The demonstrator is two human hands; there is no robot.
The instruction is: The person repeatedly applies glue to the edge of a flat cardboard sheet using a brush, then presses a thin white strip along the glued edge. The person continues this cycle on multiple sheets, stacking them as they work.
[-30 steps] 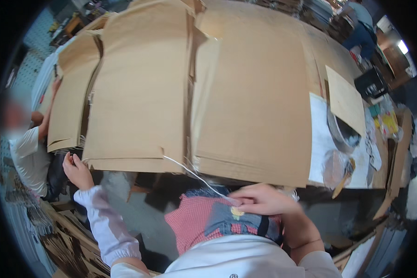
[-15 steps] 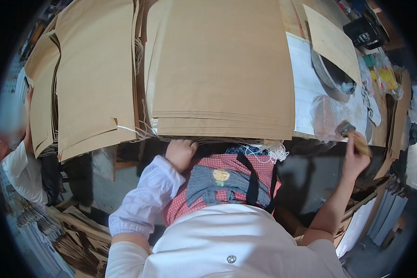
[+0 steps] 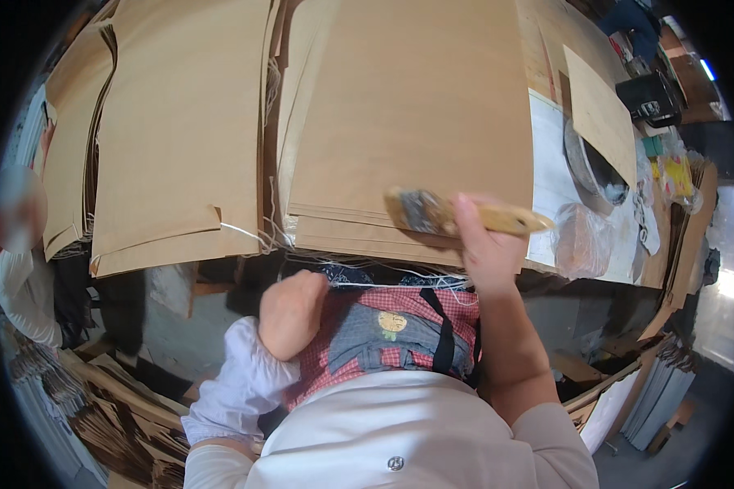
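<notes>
right hand fingers: wrapped tight on the wooden handle of a brush (image 3: 457, 213), thumb up along its far side
right hand (image 3: 488, 248): raised over the near edge of the right paper stack, forearm coming up from the lower edge
brush: long axis runs left-right, nearly level; bristle end points left, handle end points right and sticks out past the hand; bristles look dark and smeared
brush place: just above the near edge of the right stack of brown paper sheets (image 3: 408, 114); can't tell if the bristles touch it
left hand fingers: curled together into a loose fist, holding nothing that shows
left hand (image 3: 289, 314): below the table edge, against the red checked apron (image 3: 351, 359), near the thin white strings (image 3: 245, 234) that hang from the stack edges
left stack (image 3: 179, 130): brown sheets, same kind, left of the right stack, narrow gap between, one near corner folded up
white sheet (image 3: 559, 183): lies right of the right stack, a round grey basin (image 3: 589, 167) on it
clear plastic bag (image 3: 579, 240): just right of the brush handle, at the near table edge
single brown sheet (image 3: 599, 114): tilted, far right, past the basin
black box-like device (image 3: 648, 96): far right corner
yellow packet (image 3: 677, 175): right edge, small, detail unreadable
another person: white sleeve (image 3: 20, 289) at the far left
</notes>
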